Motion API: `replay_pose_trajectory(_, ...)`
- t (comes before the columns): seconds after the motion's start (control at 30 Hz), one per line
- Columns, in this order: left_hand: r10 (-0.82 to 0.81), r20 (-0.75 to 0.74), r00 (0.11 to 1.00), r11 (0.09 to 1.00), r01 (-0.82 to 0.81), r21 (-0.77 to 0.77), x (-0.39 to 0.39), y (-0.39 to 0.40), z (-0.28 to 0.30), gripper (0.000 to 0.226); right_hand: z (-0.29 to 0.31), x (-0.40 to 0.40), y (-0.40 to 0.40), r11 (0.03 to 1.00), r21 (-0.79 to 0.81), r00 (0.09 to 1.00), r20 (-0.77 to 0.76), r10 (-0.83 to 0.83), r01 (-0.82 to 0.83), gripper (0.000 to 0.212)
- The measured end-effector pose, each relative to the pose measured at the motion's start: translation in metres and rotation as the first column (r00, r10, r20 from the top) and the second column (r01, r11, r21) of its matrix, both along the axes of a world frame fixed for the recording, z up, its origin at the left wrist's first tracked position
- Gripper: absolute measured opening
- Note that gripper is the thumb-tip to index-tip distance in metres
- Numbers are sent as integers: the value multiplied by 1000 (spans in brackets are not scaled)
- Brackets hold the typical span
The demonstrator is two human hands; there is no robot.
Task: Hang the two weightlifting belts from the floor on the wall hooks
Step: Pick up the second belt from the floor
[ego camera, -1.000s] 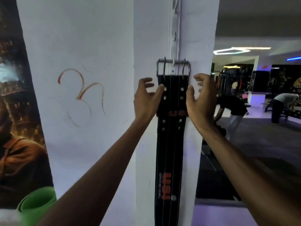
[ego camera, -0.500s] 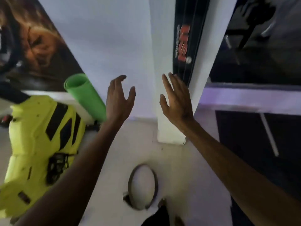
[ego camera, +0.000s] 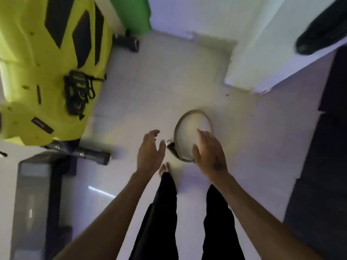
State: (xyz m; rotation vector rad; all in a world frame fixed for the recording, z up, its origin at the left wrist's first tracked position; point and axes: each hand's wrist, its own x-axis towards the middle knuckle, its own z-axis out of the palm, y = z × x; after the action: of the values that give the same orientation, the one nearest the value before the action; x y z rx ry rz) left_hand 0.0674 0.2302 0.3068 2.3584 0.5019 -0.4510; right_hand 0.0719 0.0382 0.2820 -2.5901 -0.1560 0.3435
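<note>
open floor around the belt, big things off to the sides

the belt (ego camera: pixel 193 136) lies curled in a ring on bare pale floor (ego camera: pixel 161 94), with room all round it. the yellow machine (ego camera: pixel 47 68) stands well apart on the left, the white pillar (ego camera: pixel 262 59) behind on the right. the left hand (ego camera: pixel 150 152) and right hand (ego camera: pixel 209 152) hang over it, both spread wide.

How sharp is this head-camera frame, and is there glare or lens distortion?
Head view: soft with motion blur, worst at the edges; the belt on the floor reads clearly enough. A bright streak glares on the tiles lower left. Wide-angle bending tilts the pillar.
</note>
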Motion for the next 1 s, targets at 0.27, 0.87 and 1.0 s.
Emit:
replay_pose_trajectory(0.27,120,-281,952,992,-129,-14,-46,67,-303,35,-330,-52,116,991,-45,972,-204,115,-127,64)
replay_pose_trajectory(0.87,157,-357,921,931,-259,-259,-54,48,-361,59,-351,-23,92,970,89,966,-146,-214,228,37)
replay_pose_trajectory(1.0,101,-239,966,906,-189,-379,-34,10,-231,65,-199,-8,39,909,284,942,-227,-246,306,36)
